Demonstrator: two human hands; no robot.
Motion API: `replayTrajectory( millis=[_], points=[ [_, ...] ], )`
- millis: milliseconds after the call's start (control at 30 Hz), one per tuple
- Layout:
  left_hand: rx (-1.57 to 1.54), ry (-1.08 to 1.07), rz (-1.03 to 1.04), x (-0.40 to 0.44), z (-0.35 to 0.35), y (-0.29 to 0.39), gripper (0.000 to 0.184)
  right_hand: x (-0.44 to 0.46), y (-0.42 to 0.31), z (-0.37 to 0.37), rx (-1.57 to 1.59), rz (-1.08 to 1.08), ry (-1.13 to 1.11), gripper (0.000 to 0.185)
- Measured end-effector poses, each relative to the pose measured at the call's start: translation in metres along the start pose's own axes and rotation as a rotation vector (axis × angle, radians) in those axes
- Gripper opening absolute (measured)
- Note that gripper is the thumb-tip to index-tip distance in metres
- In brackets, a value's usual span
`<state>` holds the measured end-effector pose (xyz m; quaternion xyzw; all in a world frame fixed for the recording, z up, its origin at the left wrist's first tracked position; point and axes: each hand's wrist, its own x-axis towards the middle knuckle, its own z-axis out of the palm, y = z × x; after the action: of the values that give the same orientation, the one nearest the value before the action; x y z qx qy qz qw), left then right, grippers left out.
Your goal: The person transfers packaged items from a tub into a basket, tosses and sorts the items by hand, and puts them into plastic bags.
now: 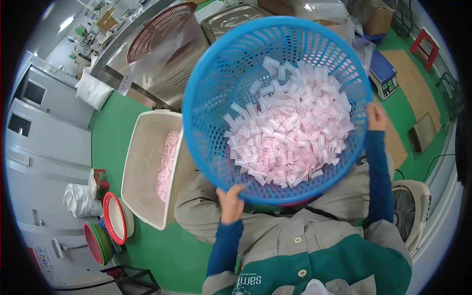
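A large round blue plastic basket (206, 162) with perforated walls is held tilted in front of my body. My left hand (231, 202) grips its near rim, fingers wrapped over the edge. On the right side of the same rim, my right hand (377, 117) is closed too. Inside lies a heap of small clear plastic pieces with pink print (290, 132), mostly toward the right and bottom of the basket. Left of the basket stands a deep cream-coloured plastic bin (140, 162), with similar pink-printed pieces (168, 164) in its bottom; the blue basket hides part of it.
A brown basket (160, 29) sits at the far left. On the right are a weighing scale (384, 73), a red stool (426, 49), flattened cardboard (410, 81) and a fan (405, 211). Several stacked bowls and baskets (96, 241) stand at lower left on the green floor (162, 255).
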<state>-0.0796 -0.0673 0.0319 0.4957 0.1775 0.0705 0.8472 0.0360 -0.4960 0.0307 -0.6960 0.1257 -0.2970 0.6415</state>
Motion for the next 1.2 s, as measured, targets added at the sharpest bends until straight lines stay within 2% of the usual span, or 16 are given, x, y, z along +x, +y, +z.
replayTrajectory(
  millis=[67,133,233,300,333,367,433,533,600,700,900,967,1067,1133,1167,1200],
  points=[
    [0.011,0.076,-0.063,0.047,-0.042,-0.058,0.05,0.015,0.079,0.017,-0.167,-0.064,-0.009,0.021],
    [0.074,0.011,-0.116,0.081,-0.059,-0.075,0.032,0.014,0.142,0.019,-0.356,0.127,-0.015,0.027],
    [0.117,0.074,-0.272,0.068,-0.049,-0.059,0.028,0.006,0.145,0.003,-0.342,0.194,-0.034,0.033],
    [0.116,0.085,-0.244,0.057,-0.041,-0.048,0.025,-0.002,0.15,-0.001,-0.348,0.152,-0.022,0.034],
    [0.098,0.049,-0.251,0.052,-0.044,-0.044,0.022,-0.007,0.114,-0.003,-0.312,0.216,-0.04,0.032],
    [0.143,-0.067,-0.104,0.055,-0.072,-0.059,0.023,-0.003,0.096,-0.013,-0.276,0.16,-0.054,0.029],
    [0.083,0.035,-0.203,0.014,-0.016,0.01,0.031,0.003,0.06,-0.033,-0.201,0.051,-0.087,0.025],
    [-0.047,0.049,-0.08,-0.011,0.029,0.044,0.045,-0.017,-0.008,-0.014,-0.022,-0.052,-0.012,0.023],
    [0.003,0.002,-0.072,0.033,-0.023,-0.019,0.044,0.017,0.083,-0.019,-0.236,-0.191,0.003,0.022],
    [0.119,0.052,-0.146,0.084,-0.041,-0.052,0.036,0.014,0.156,0.008,-0.44,0.139,0.017,0.026],
    [0.126,0.07,-0.304,0.047,-0.053,-0.05,0.028,-0.033,0.119,0.001,-0.094,0.273,-0.027,0.028],
    [0.103,0.032,-0.291,0.028,-0.05,-0.04,0.027,-0.026,0.136,-0.025,-0.17,0.252,-0.138,0.028],
    [0.122,0.072,-0.266,-0.002,-0.04,-0.021,0.029,-0.035,0.094,-0.045,-0.384,0.057,-0.162,0.03],
    [0.057,0.093,-0.32,-0.014,-0.027,-0.005,0.032,-0.035,0.053,-0.03,-0.337,0.122,-0.203,0.025],
    [0.062,0.075,-0.309,-0.015,-0.031,-0.005,0.033,-0.035,0.021,-0.009,-0.696,-0.338,-0.085,0.023],
    [0.068,0.056,-0.297,-0.016,-0.034,-0.005,0.034,-0.038,0.0,0.014,-0.807,-0.567,-0.059,0.023]
  ],
)
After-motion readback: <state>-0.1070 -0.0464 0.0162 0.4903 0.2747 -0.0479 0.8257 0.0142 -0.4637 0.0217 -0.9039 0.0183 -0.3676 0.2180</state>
